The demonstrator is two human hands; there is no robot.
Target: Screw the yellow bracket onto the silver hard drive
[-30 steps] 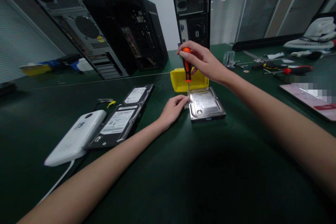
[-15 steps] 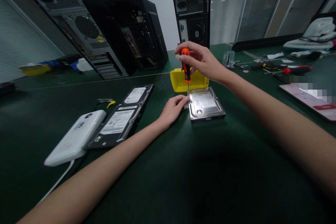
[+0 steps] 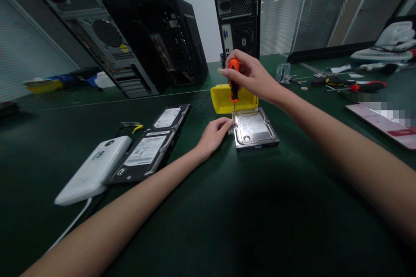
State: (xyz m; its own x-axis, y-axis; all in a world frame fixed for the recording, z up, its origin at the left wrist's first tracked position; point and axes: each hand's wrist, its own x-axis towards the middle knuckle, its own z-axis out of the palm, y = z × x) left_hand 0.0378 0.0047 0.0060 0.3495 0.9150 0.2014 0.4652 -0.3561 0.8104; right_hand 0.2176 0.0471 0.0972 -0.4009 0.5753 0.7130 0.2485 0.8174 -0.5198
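Observation:
Upright in my right hand [image 3: 248, 71] is a screwdriver [image 3: 234, 73] with an orange and black handle. Its thin shaft points down to the upper left edge of a silver hard drive [image 3: 255, 127] lying flat on the table. My left hand [image 3: 214, 136] rests on the table with thumb and fingers closed at the drive's left edge, close to the screwdriver tip. A small light piece shows under those fingertips, too small to name. Behind the drive sits an open yellow case [image 3: 221, 99], partly covered by my right hand.
Two more hard drives [image 3: 146, 149] lie left of my hands beside a white power bank-like box [image 3: 94, 171] with a cable. Computer towers [image 3: 182, 43] stand at the back. Pliers and a red-handled tool [image 3: 368, 87] lie on the right, near a pink phone-like slab [image 3: 378, 123].
My right hand and the screwdriver have shifted slightly to the right and the handle sits a little lower. My left hand and the hard drive have stayed in place.

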